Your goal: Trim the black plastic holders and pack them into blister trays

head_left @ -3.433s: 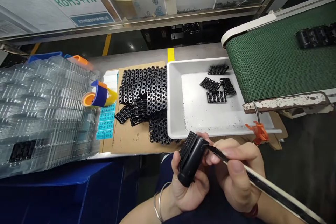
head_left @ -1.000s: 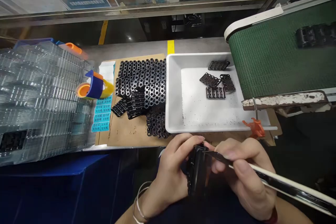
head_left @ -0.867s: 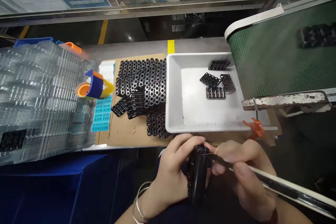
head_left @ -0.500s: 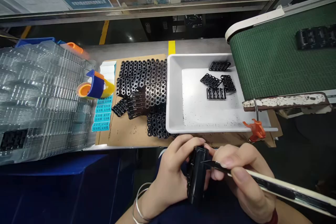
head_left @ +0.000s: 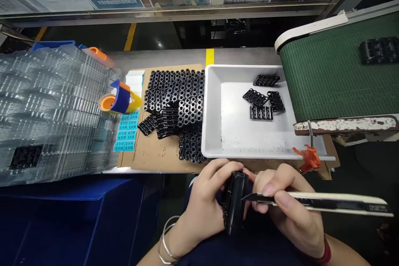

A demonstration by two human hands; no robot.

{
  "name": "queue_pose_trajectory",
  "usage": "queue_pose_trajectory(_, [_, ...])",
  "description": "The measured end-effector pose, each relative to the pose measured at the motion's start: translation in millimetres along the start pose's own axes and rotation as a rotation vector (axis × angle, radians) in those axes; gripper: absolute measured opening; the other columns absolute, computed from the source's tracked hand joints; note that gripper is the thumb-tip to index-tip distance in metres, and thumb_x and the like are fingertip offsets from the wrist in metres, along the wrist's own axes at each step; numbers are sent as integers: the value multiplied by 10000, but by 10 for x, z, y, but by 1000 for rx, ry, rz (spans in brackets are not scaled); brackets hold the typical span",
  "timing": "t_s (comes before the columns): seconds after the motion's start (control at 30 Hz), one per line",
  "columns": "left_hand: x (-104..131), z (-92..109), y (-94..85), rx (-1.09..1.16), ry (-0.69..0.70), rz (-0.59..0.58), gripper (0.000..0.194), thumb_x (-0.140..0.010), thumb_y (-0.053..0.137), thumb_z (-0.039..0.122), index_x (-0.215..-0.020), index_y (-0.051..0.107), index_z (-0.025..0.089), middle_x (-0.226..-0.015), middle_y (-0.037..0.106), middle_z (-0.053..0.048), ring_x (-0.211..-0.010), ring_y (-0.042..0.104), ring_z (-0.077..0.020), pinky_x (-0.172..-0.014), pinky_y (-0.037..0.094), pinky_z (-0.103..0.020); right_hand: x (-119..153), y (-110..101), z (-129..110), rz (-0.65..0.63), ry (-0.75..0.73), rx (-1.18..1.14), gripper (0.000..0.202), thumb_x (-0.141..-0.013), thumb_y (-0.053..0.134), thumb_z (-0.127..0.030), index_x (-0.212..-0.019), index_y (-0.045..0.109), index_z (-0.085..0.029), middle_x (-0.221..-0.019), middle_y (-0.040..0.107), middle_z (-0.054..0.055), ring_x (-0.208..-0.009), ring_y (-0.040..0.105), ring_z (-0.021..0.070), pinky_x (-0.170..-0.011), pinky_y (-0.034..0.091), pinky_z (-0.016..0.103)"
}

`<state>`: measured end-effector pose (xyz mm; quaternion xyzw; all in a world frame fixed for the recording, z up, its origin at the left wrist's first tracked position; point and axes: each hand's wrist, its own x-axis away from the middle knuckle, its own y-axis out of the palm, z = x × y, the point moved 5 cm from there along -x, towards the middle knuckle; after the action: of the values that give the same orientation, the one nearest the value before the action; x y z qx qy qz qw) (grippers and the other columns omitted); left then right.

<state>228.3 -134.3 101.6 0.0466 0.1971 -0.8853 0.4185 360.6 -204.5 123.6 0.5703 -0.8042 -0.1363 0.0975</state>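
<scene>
My left hand (head_left: 205, 199) is closed around a black plastic part (head_left: 236, 203), held upright and slightly tilted below the white tray's front edge. Between the thumb and fingers of my right hand (head_left: 289, 208) is a craft knife (head_left: 336, 203) with a pale handle. Its dark blade points left, with the tip at the right side of the black part. Several black parts (head_left: 261, 112) lie in the right half of the white tray (head_left: 212, 112). Left of the tray, rows of similar black parts (head_left: 174, 87) are stacked on cardboard (head_left: 149, 153).
Clear plastic trays (head_left: 62, 108) are stacked at the left, beside a yellow and blue tape roll holder (head_left: 121, 97) and blue labels (head_left: 126, 135). A green conveyor belt (head_left: 339, 66) carries a black part at the right. An orange clamp (head_left: 308, 158) sits at the tray's front right.
The knife's handle has swung up to nearly level, and my right hand has turned with it. The surroundings have shifted slightly right in view. My left hand still holds the part.
</scene>
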Motion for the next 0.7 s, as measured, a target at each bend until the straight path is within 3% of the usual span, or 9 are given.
queue_pose_trajectory(0.1, [122,-135,-151,-98,-88,40,596,-772,785,271,-1326,567,306,-1182,677,-72,-1055,693,-231,-872,593,-322,-70,4,26,0,35,-64,136,-982,596,-282,-905,705,-254,-655,676,-45,-635,649,113,-1063,548,408])
queue_pose_trajectory(0.17, [301,-381,-343,-149,-276,129,618,-803,765,328,-1379,543,301,-1218,675,-74,-1142,670,-251,-980,561,-381,-124,-55,29,68,20,-55,132,-960,628,-279,-869,715,-238,-647,666,-46,-625,644,100,-1040,563,355])
queue_pose_trajectory(0.27, [705,-964,-697,-153,-682,322,619,-864,661,458,-1424,505,246,-1250,681,-97,-1251,623,-281,-1097,486,-451,-180,-208,39,191,8,-1,133,-929,674,-292,-823,721,-228,-629,653,-46,-603,639,98,-1002,584,320])
queue_pose_trajectory(0.37, [1003,-1577,-962,-258,-921,351,539,-867,591,469,-1311,592,163,-1269,673,-158,-1291,590,-331,-1109,462,-481,-199,-378,61,331,38,42,120,-890,715,-314,-796,722,-241,-688,676,-44,-581,627,100,-950,608,315])
queue_pose_trajectory(0.43, [1059,-1938,-1061,-326,-978,322,413,-870,596,435,-1121,676,117,-1168,688,-193,-1224,617,-365,-1074,471,-519,-207,-457,55,421,54,81,129,-848,753,-329,-759,719,-243,-738,682,-38,-565,618,106,-860,634,317])
queue_pose_trajectory(0.53, [977,-2347,-1075,-369,-1007,288,289,-908,639,399,-982,687,124,-1036,699,-125,-1071,666,-294,-1001,509,-520,-237,-489,-1,472,36,162,153,-796,784,-368,-727,721,-247,-681,642,-29,-576,618,131,-774,633,313])
queue_pose_trajectory(0.7, [672,-2605,-944,-375,-869,299,281,-972,607,403,-1083,664,152,-1082,690,-66,-984,666,-201,-913,560,-438,-222,-633,-67,549,-6,245,155,-787,786,-369,-742,701,-248,-697,643,-46,-638,624,112,-667,558,231])
